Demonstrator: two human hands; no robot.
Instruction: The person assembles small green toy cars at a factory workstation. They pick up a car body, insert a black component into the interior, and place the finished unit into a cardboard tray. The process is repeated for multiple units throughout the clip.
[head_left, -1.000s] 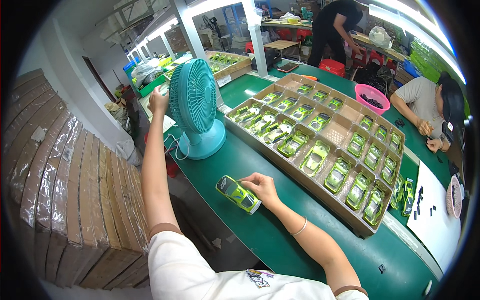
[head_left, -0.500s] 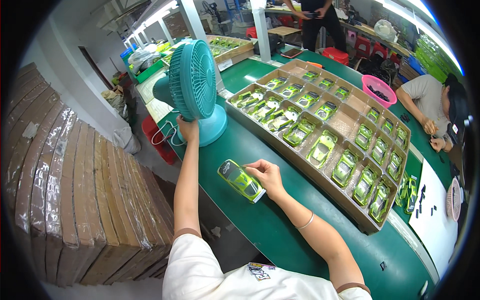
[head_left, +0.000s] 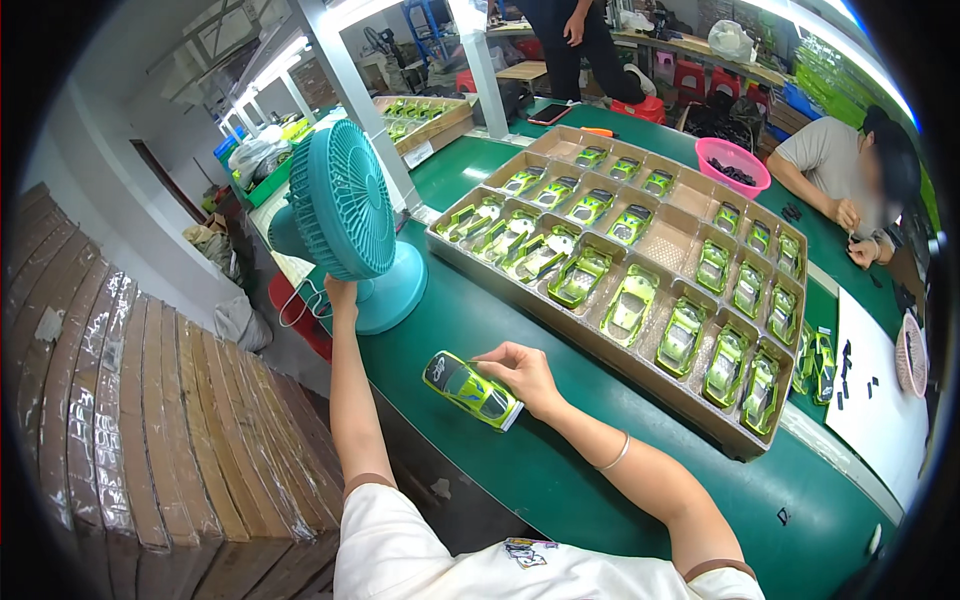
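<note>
Over the green tabletop, my right hand (head_left: 524, 378) pinches the side of a lime-green toy car (head_left: 470, 392) with a dark-tinted window area; its thumb and index finger are closed on the edge. My left hand (head_left: 342, 291) reaches to the underside of a teal desk fan (head_left: 345, 205), beside its neck and round base. The fan hides most of those fingers. To the right of both hands lies a large brown compartment tray (head_left: 672, 241), with similar green car bodies (head_left: 631, 304) in many of its cells.
Wrapped cardboard sheets (head_left: 150, 400) are stacked at the left. A pink basin (head_left: 733, 168) of small black parts stands beyond the tray. At right, a co-worker (head_left: 830, 170) handles something small near a white board (head_left: 870, 400) with black pieces. Another person (head_left: 575, 45) stands at the back.
The whole view has shifted, so the fan and tray sit farther left. My left hand remains by the fan; my right hand still holds the toy car, slightly lower in view.
</note>
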